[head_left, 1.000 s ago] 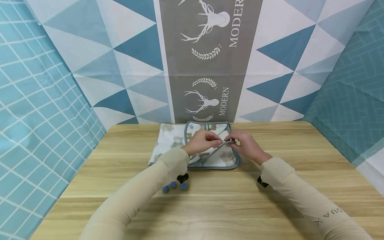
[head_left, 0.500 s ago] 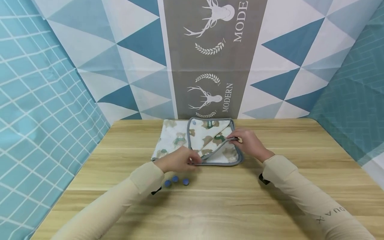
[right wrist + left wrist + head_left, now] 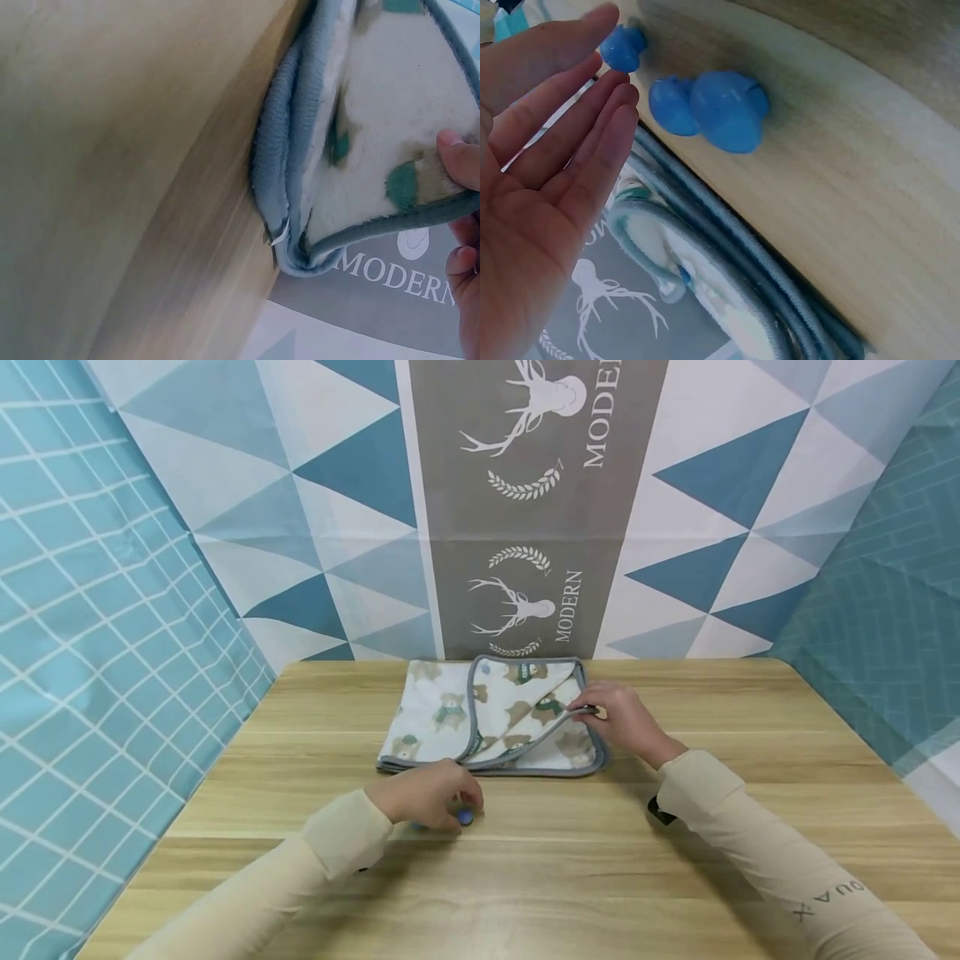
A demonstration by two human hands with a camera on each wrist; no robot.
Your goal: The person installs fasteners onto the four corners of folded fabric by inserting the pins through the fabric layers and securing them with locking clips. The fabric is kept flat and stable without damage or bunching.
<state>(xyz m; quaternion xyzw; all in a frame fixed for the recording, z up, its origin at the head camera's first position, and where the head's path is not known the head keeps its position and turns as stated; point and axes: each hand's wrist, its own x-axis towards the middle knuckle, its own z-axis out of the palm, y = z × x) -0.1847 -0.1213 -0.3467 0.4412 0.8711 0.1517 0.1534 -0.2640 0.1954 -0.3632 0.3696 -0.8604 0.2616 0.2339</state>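
Note:
A folded white blanket (image 3: 442,706) with bear prints and grey-blue trim lies at the back of the table. My right hand (image 3: 622,720) pinches a raised corner of its top layer, thumb above and fingers below in the right wrist view. In front of the blanket, my left hand (image 3: 429,795) is low over the table, thumb and fingers parted around a small blue mushroom-shaped piece (image 3: 465,817). From the left wrist, that piece (image 3: 622,47) shows just past the fingertips, beside two more blue pieces (image 3: 727,112). In the head view, the left hand mostly hides those two.
The wooden table (image 3: 570,885) meets a patterned backdrop (image 3: 517,527) close behind the blanket. Tiled blue sheeting (image 3: 112,652) lines the left side, and teal sheeting (image 3: 885,593) stands on the right.
My left hand has let go of the blanket edge and moved down and left to the blue pieces. The right hand keeps hold of the lifted corner.

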